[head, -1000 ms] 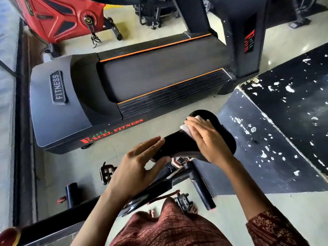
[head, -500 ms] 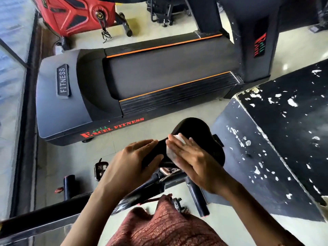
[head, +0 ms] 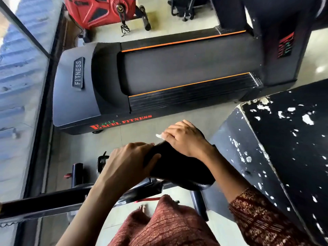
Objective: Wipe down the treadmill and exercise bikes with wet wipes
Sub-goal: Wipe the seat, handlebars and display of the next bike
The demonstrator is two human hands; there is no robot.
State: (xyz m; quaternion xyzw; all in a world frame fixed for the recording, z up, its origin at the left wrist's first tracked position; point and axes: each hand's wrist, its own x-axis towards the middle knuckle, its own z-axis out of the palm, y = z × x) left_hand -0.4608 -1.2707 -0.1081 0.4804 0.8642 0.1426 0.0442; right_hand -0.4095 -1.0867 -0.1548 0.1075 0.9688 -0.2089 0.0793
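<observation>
Could lose the small white wet wipe (head: 159,136), just a corner peeking from under the curled right hand (head: 186,139) at centre frame, or twist the black padded bike saddle (head: 177,167) gripped by the left hand (head: 127,162), if pressed sideways too hard.

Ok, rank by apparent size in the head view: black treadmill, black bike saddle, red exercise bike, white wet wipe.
1. Black treadmill, largest.
2. Black bike saddle and red exercise bike: unranked, since the saddle is nearer and the bike is cropped by the frame.
3. White wet wipe, smallest; only a corner shows.
</observation>
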